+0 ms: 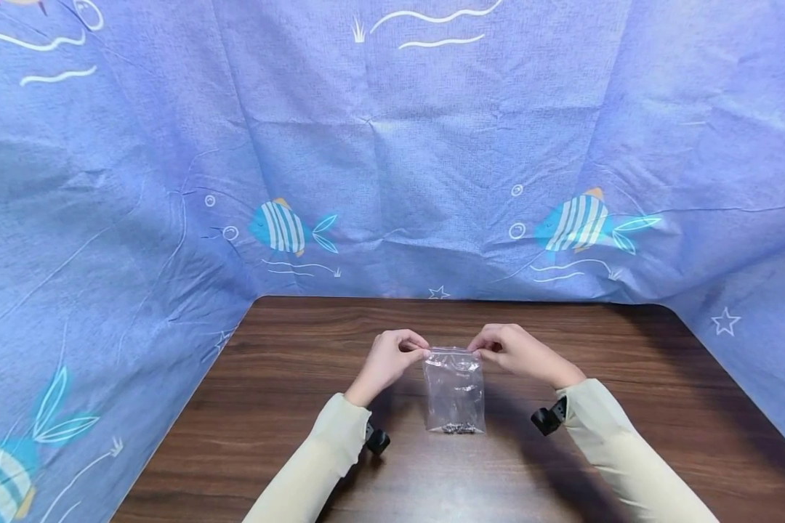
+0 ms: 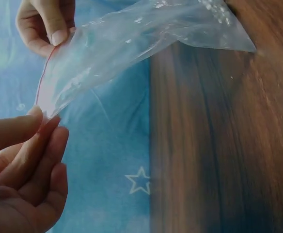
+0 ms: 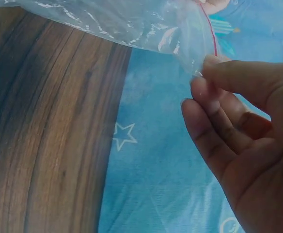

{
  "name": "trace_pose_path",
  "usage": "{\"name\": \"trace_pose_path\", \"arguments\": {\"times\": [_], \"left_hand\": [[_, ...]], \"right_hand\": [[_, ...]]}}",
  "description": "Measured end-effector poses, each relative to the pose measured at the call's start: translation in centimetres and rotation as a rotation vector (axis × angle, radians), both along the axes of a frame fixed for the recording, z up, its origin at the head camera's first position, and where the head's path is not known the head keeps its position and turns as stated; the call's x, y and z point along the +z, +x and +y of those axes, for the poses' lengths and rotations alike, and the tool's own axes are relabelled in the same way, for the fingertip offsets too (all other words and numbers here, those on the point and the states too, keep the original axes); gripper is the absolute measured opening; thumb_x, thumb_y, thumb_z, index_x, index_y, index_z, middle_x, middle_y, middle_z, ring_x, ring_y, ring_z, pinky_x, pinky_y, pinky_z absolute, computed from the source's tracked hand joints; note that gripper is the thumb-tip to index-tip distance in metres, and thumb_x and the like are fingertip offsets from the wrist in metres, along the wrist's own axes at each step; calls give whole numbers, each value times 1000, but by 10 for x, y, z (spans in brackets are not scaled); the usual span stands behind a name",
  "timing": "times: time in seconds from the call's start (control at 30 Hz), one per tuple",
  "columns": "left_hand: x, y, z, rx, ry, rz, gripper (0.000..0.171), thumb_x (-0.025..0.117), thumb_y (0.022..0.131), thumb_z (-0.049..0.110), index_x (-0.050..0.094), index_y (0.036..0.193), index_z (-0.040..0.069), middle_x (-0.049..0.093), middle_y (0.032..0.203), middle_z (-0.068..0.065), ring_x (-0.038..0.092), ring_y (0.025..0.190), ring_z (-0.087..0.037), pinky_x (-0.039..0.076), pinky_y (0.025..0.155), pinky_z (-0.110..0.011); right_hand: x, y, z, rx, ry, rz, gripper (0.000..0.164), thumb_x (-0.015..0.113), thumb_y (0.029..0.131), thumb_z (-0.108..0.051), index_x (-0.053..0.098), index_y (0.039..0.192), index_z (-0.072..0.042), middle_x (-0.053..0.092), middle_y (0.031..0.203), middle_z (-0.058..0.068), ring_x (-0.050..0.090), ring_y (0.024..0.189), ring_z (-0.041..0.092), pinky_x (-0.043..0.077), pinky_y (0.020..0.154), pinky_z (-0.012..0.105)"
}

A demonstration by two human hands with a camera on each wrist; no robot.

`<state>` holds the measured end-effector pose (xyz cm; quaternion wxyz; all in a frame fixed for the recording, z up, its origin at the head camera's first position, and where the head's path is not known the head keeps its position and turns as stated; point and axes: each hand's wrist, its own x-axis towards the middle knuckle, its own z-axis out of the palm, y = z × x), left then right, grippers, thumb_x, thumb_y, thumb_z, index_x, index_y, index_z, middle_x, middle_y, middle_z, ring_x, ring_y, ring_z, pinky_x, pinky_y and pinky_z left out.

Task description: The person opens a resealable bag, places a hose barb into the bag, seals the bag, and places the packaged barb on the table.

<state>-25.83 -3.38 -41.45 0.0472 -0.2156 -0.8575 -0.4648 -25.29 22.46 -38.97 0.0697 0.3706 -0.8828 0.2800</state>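
A clear zip-lock bag (image 1: 454, 396) hangs between my two hands over the table, with small dark metallic-looking pieces (image 1: 459, 428) gathered along its bottom. My left hand (image 1: 392, 359) pinches the bag's top left corner between thumb and fingers. At the opposite top corner, my right hand (image 1: 513, 352) pinches the bag in the same way. A red line runs along the top of the bag (image 2: 98, 58) in the left wrist view. Both corners are held apart, so the top edge is stretched fairly straight. What exactly the small pieces are is too small to tell.
Beneath the hands is a dark wood-grain table (image 1: 288, 407) with rounded far corners. A blue curtain (image 1: 432, 167) printed with fish and stars surrounds its back and sides. Black wrist cameras (image 1: 547, 419) are strapped by the light sleeves (image 1: 618, 443).
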Motion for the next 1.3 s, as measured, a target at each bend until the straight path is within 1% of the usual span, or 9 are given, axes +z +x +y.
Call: {"name": "trace_pose_path", "arguments": {"times": [0.17,0.43,0.63,0.7,0.8,0.93,1.03,1.13,1.3], "left_hand": [[-6,-12,3,46,-1,26,6,75,84,16,75,86,11,74,82,-2,63,69,-7,48,62,-19],[-15,-31,6,86,37,18,8,72,83,10,73,90,6,75,86,-7,70,78,-17,50,66,-20],[-21,-39,5,93,37,5,10,70,84,8,74,93,5,75,89,-9,70,83,-21,51,70,-22],[-23,-40,4,82,24,3,13,68,86,10,74,96,5,75,94,-9,70,88,-22,53,76,-26],[-27,-42,1,41,-15,-11,21,64,89,12,73,107,4,73,106,-10,67,103,-26,52,90,-35],[-32,-44,-3,-44,-70,-88,32,59,95,15,64,125,4,65,126,-11,57,121,-29,43,104,-43],[-35,-44,-5,-104,-118,-139,38,55,98,18,57,133,5,58,135,-12,52,127,-30,40,107,-45],[-38,-44,-7,-152,-182,-159,41,52,100,20,53,138,6,55,139,-13,49,130,-30,39,108,-46],[-41,-43,-10,-201,-286,-154,42,44,103,21,47,142,5,50,142,-15,46,133,-30,38,109,-45]], "right_hand": [[-6,-10,-1,-51,-44,2,8,69,86,-6,74,90,-10,69,82,-3,53,70,0,48,62,22],[-15,-25,-4,-138,-58,-13,11,68,86,-3,75,93,-8,72,83,1,56,71,3,49,64,22],[-22,-33,-7,-218,-65,-56,9,68,86,-4,75,92,-6,73,86,5,60,74,7,50,68,24],[-25,-34,-7,-251,-75,-76,8,68,86,-6,74,91,-6,73,86,6,60,74,8,50,68,24],[-30,-35,-8,-280,-91,-110,9,67,87,-7,73,92,-4,73,87,8,60,73,9,49,68,25],[-39,-37,-9,-324,-112,-185,12,65,89,-8,73,96,-3,73,90,9,62,76,12,49,70,26],[-46,-38,-8,-343,-128,-238,16,64,90,-10,72,101,-2,72,92,10,63,80,15,50,72,28],[-55,-39,-9,-344,-130,-258,21,62,91,-13,70,106,0,72,97,12,64,84,18,51,75,31],[-66,-38,-11,-333,-114,-261,32,59,94,-18,64,118,4,69,111,19,65,97,29,52,85,41]]}}
